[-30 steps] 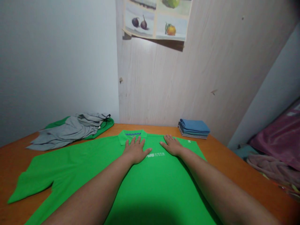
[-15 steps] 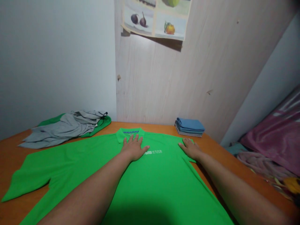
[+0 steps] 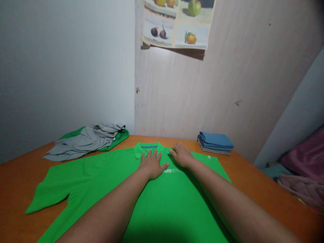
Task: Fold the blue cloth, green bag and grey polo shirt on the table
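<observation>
Left hand point(image 3: 152, 166): spread, palm down on the green shirt point(image 3: 162, 199), fingertips at its collar point(image 3: 138, 150). Right hand point(image 3: 182, 156): loosely spread, right of collar; contact unclear. Shirt lies flat on the table point(image 3: 255, 185), lower center of frame.

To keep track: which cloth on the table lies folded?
The blue-topped stack, back right; the grey-and-green pile lies crumpled, the green shirt spread out.

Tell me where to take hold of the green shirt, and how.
Probably best pinched at both shoulders, either side of the collar, fingers coming from the far side. The green shirt lies spread flat, and orange table shows beyond its shoulder edge, so fingertips could slip under there.
</observation>
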Demonstrator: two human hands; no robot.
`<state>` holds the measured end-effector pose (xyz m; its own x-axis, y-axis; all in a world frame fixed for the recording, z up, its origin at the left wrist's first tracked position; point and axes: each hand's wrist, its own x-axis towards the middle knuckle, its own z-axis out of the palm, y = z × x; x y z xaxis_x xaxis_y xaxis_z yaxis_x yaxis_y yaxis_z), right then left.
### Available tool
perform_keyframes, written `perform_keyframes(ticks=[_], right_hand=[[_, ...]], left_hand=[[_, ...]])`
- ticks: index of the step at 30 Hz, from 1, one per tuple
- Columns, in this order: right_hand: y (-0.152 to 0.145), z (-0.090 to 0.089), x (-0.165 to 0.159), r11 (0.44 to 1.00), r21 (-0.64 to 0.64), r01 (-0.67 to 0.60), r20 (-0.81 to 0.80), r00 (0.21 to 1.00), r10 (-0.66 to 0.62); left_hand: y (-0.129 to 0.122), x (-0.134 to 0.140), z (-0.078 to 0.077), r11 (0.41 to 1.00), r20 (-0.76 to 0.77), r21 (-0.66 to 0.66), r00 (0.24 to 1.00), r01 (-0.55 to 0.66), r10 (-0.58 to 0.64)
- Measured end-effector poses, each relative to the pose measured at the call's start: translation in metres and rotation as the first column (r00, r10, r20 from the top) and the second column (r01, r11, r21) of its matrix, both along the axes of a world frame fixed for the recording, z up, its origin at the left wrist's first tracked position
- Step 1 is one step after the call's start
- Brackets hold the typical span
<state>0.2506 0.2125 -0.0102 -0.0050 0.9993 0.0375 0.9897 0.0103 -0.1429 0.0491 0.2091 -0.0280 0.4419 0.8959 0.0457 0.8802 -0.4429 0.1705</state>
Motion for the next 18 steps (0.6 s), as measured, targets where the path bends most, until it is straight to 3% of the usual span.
perform_keyframes(ticks=[6, 15, 18], right_hand=[[0.006, -0.017, -0.011, 0.992, -0.125, 0.012, 0.006, 1.0, -0.012], [0.005, -0.018, -0.028, 0.984, -0.092, -0.152, 0.005, 0.988, 0.153], [0.004, -0.018, -0.017, 0.987, -0.089, -0.131, 0.012, 0.991, 0.133]], left_hand=[[-0.001, 0.001, -0.001, 1.0, 0.008, -0.01, 1.0, 0.006, -0.006], [0.0, 0.001, -0.001, 1.0, 0.079, -0.019, 0.997, 0.002, 0.0], [-0.001, 0.001, 0.0, 1.0, 0.058, -0.011, 0.998, -0.003, 0.004]])
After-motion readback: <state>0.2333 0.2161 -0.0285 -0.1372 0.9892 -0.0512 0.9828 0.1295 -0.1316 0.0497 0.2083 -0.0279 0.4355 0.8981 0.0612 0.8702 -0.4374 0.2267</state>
